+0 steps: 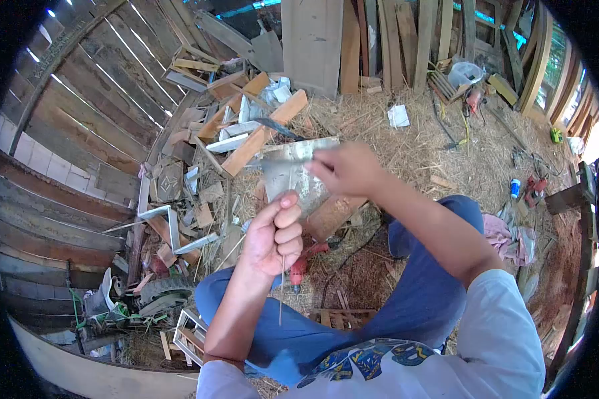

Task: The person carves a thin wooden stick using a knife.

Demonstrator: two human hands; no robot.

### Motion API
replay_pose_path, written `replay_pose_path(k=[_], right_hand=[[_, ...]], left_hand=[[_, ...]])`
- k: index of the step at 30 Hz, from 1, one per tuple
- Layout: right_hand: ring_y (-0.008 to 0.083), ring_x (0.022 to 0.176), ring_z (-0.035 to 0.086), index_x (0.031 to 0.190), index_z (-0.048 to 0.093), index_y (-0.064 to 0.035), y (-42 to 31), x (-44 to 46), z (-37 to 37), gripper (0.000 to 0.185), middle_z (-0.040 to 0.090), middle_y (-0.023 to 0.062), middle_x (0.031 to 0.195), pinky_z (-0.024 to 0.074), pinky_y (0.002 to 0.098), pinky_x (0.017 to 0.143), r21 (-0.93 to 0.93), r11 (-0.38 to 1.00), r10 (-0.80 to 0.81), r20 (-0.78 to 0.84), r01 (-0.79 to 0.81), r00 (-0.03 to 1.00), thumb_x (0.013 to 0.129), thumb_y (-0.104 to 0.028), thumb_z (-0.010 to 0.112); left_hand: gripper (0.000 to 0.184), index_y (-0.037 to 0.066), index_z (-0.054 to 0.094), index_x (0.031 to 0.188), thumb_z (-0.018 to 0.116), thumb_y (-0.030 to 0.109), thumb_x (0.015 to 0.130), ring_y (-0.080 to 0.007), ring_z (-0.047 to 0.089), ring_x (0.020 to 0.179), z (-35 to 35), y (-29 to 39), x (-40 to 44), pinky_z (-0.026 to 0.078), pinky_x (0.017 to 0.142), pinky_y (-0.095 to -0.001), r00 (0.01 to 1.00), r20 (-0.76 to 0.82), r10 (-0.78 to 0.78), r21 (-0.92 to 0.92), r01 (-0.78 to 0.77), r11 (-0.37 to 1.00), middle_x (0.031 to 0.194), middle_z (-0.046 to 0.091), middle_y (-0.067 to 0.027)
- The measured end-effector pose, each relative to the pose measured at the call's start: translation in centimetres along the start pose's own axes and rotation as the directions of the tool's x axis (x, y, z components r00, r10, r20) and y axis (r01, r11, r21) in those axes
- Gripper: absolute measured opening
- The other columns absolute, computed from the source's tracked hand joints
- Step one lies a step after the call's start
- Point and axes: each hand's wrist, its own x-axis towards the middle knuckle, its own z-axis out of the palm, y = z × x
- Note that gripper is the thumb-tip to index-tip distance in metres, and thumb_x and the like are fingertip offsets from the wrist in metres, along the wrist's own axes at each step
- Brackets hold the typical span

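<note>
The thin stick [282,292] stands nearly upright in front of me, above my lap, its lower end hanging below my fist; my left hand [276,233] has its fingers curled round it, the thumb uppermost; my right hand [346,169] is just beyond, over the pale block [285,178], its fingers bent in and blurred, so I cannot tell whether they pinch anything; a dark blade [278,127] lies at the far edge of that block, next to a slanting orange-brown board [263,141]; a red tool [299,269] shows behind my left wrist, between my knees in their blue trousers [416,292]; to the left are a heap of wood offcuts and a white angled frame [173,229], below the plank wall [80,100]; a white paper [398,116] lies on the straw-strewn floor [373,110] ahead; on the right, well apart from my hands, are a blue can [515,188] and a pink cloth [502,236]; tall boards [313,46] stand upright at the far side.
</note>
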Motion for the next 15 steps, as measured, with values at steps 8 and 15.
replay_pose_path(k=[8, 15], right_hand=[[0.0374, 0.064, 0.066, 0.082, 0.071, -0.0129, 2.6, 0.9, -0.2, 0.041, 0.068, 0.0133, 0.07, 0.0519, 0.0494, 0.059, -0.107, 0.963, 0.251, 0.037, -0.246, 0.967, 0.097, -0.048, 0.057], [0.0393, 0.061, 0.064, 0.076, 0.065, -0.0089, -0.2, -0.3, -0.7, 0.043, 0.062, 0.0164, 0.063, 0.0495, 0.0504, 0.057, 0.053, 0.994, 0.095, 0.046, -0.098, 0.994, 0.098, -0.044, 0.056]], left_hand=[[0.014, 0.011, 0.045, 0.101, 0.037, 0.018, 0.11, -0.0042, 0.021, 0.047, -0.3, 0.0, 0.1, 0.016, 0.038, -0.0215, 0.999, 0.032, -0.001, -0.097, 0.004, 0.995, 0.065, 0.024, 0.0067], [0.009, 0.012, 0.048, 0.106, 0.044, 0.02, 0.109, -0.0037, 0.021, 0.047, 0.1, 0.5, 0.3, 0.015, 0.038, -0.0212, 0.982, -0.159, 0.101, 0.19, -0.07, 0.979, 0.067, 0.026, 0.0072]])
